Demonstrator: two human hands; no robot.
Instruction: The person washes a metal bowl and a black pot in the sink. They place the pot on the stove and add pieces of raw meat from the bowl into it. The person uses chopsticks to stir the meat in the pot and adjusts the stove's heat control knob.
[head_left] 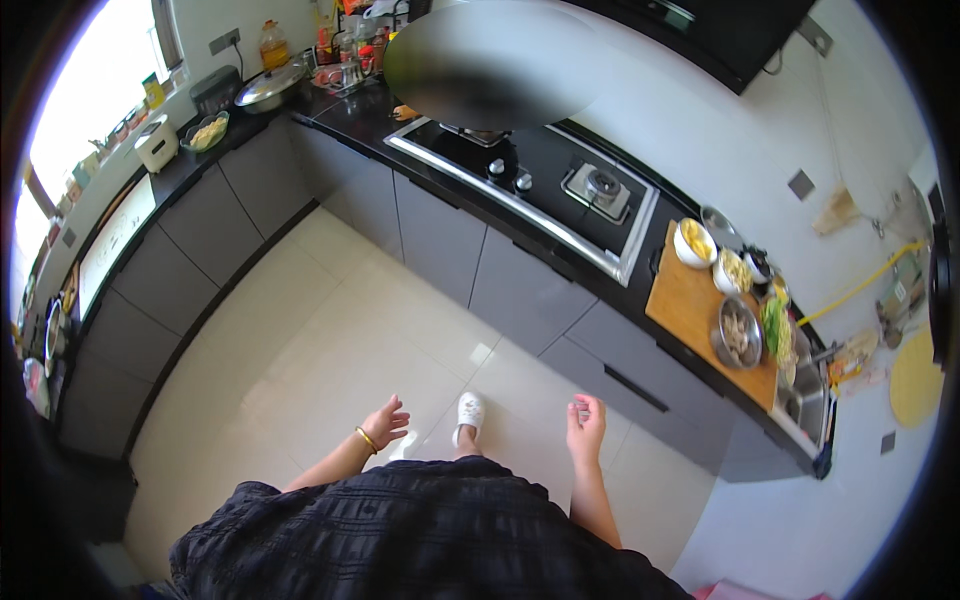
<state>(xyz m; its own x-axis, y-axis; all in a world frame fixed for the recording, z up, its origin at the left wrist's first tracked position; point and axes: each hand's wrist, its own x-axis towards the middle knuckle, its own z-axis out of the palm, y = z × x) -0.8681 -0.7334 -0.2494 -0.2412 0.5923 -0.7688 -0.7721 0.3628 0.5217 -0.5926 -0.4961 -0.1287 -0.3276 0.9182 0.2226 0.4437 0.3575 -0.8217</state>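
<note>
My left hand (386, 422), a gold bangle on its wrist, hangs over the tiled floor with its fingers apart and nothing in it. Likewise without anything in it, my right hand (587, 425) is raised with loosely bent fingers, below the grey cabinet fronts. Neither hand touches the counter. On the right-hand counter lies a wooden cutting board (672, 290). It bears a metal bowl (736, 332) of pale chunks, a white bowl (694, 243) of yellow pieces and another white bowl (733, 271) of pale pieces. Green leafy vegetables (775, 328) lie beside the metal bowl.
A gas stove (520, 190) is set into the black counter, left of the board. The sink (803, 400) lies at the right end. Along the left counter stand a lidded pan (270, 90), a glass bowl (205, 132) and a white appliance (157, 144). A blurred oval hides the counter's back.
</note>
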